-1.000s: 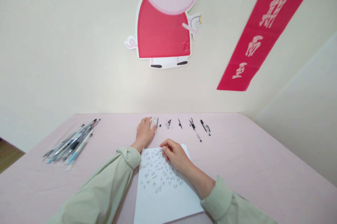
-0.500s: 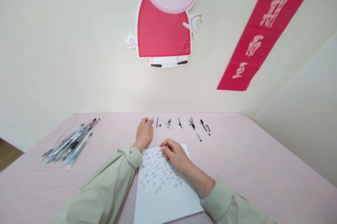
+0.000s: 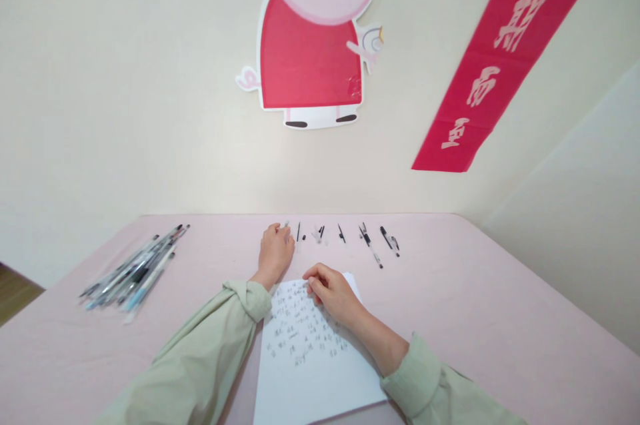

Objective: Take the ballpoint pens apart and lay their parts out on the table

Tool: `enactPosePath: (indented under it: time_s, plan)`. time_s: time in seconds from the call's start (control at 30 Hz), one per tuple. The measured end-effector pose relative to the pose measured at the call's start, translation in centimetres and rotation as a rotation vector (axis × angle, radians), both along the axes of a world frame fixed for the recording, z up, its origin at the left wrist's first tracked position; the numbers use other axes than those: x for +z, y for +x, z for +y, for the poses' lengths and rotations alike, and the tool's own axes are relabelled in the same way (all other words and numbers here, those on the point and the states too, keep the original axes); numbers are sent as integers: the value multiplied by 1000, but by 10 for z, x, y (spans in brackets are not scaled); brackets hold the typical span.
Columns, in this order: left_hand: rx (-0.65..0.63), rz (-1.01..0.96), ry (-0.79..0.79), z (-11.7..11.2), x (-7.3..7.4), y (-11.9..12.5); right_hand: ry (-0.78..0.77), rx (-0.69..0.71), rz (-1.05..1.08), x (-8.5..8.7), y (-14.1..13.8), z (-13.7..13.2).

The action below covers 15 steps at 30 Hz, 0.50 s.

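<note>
Slim black pen parts, pink worktop far edge
Left hand, right hand: grips unclear; bumping could scatter parts.

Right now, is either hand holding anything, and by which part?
I can't tell: the left hand is at a small clear piece, any grip hidden. The right hand lies over the written paper, with nothing visible in its grasp.

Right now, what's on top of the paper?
Handwriting spreads across the upper part of the paper. The right hand is over its upper right area, so anything written beneath can't be seen.
</note>
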<state>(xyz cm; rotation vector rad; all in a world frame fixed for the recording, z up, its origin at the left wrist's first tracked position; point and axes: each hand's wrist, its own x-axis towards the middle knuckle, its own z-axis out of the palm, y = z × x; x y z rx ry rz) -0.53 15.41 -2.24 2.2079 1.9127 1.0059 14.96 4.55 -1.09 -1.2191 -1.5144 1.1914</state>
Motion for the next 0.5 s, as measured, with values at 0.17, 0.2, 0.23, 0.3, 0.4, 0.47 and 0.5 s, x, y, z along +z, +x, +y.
enactPosePath:
  time_s: [0.17, 0.2, 0.23, 0.3, 0.4, 0.47, 0.5]
  plan:
    - [71, -64, 39, -2, 3, -1, -7, 2, -2, 3, 0, 0]
    - [88, -73, 41, -3, 4, -2, -10, 1, -5, 4, 0, -1]
    - [100, -79, 40, -5, 5, -2, -12, 1, -7, 4, -1, -1]
    - [110, -86, 31, -6, 6, -3, -18, 1, -11, 4, -1, -1]
    - [101, -95, 11, -7, 4, -4, -22, 3, -15, 2, 0, 0]
    - [90, -100, 1, -6, 3, -4, -15, 4, -17, 1, 0, 0]
    - [84, -103, -3, -5, 2, -4, -9, 4, -17, 1, 0, 0]
